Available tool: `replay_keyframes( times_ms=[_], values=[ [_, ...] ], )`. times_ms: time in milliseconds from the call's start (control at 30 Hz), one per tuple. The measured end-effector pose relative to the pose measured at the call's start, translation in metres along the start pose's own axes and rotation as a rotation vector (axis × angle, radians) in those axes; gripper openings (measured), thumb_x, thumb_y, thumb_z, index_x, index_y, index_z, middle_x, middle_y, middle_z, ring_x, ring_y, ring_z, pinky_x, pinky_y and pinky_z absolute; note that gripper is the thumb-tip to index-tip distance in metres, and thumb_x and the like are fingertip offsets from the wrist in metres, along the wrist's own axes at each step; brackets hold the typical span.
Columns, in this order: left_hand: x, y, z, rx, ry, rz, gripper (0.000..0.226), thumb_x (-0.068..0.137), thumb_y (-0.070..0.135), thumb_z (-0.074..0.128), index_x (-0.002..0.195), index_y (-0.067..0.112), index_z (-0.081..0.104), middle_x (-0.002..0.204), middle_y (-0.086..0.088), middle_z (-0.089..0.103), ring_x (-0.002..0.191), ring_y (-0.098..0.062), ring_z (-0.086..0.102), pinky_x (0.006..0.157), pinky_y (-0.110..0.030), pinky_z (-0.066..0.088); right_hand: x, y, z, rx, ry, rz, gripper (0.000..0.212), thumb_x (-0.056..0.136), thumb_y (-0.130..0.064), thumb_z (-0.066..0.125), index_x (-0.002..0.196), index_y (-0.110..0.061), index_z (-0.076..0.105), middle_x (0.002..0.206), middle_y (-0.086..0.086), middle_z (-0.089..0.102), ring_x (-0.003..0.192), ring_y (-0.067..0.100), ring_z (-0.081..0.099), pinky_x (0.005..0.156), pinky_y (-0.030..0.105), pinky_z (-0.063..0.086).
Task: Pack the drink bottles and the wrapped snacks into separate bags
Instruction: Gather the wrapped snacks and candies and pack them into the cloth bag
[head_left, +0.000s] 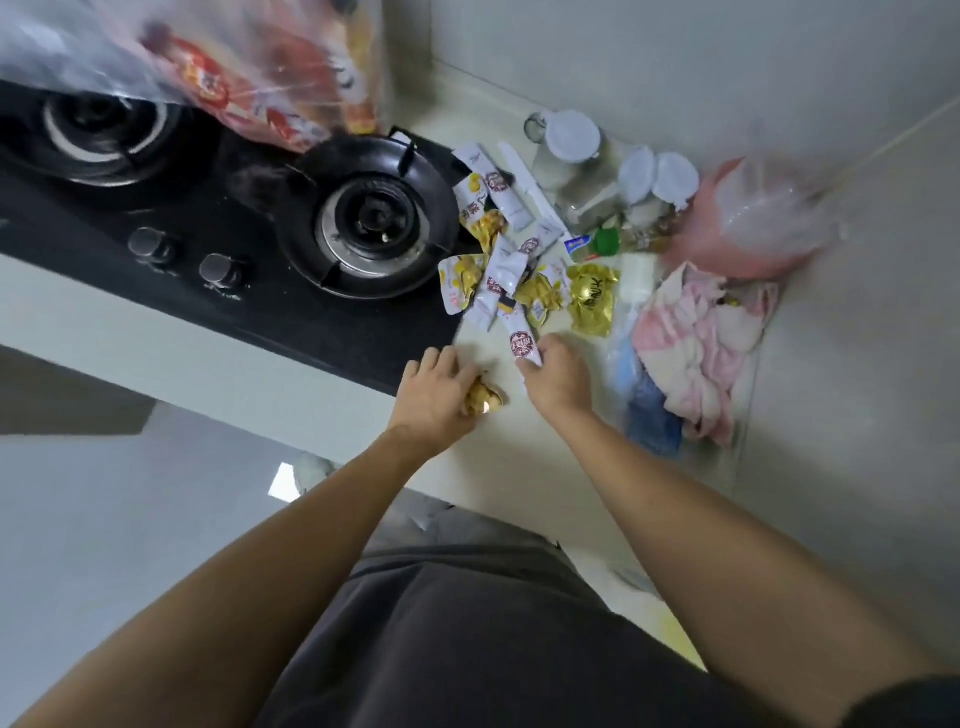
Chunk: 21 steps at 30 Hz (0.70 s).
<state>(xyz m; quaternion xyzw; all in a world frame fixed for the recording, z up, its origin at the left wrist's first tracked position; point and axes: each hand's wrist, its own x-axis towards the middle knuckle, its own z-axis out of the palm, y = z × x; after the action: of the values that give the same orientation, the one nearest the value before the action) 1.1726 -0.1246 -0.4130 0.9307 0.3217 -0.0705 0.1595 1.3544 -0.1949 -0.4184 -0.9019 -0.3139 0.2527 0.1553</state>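
The wrapped snacks lie in a loose heap on the tabletop just beside the stove: slim white sachets with a red-brown badge, gold foil packets and yellow-printed pouches, all likely light, crinkly and slippery, best pinched at a sealed end or scooped by the handful. The left hand curls around a crumpled gold packet, and the right hand pinches the near end of a white sachet. Jars stand behind the heap, near a pink bag.
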Motion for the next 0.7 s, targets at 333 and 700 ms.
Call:
replay_keyframes(
  times_ms=[333, 700],
  values=[
    [-0.063, -0.058, -0.032, -0.091, 0.133, -0.183, 0.053, 0.08, 0.044, 0.073, 0.125, 0.025, 0.053, 0.114, -0.002, 0.044, 0.1, -0.024, 0.044, 0.082, -0.038, 0.041, -0.072, -0.034, 0.027, 0.388, -0.057, 0.141, 0.027, 0.088, -0.016, 0.077, 0.07, -0.012, 0.057, 0.069, 0.003, 0.063, 0.062, 0.019, 0.057, 0.054, 0.027, 0.041],
    [-0.21, -0.234, -0.073, -0.171, 0.277, -0.282, 0.054, 0.079, 0.046, 0.072, 0.125, 0.028, 0.051, 0.111, 0.001, 0.044, 0.099, -0.022, 0.045, 0.082, -0.038, 0.042, -0.19, -0.209, 0.131, 0.541, -0.017, -0.019, 0.011, 0.089, -0.012, 0.076, 0.086, -0.008, 0.066, 0.083, 0.012, 0.072, 0.072, 0.019, 0.064, 0.064, 0.028, 0.049]
  ],
)
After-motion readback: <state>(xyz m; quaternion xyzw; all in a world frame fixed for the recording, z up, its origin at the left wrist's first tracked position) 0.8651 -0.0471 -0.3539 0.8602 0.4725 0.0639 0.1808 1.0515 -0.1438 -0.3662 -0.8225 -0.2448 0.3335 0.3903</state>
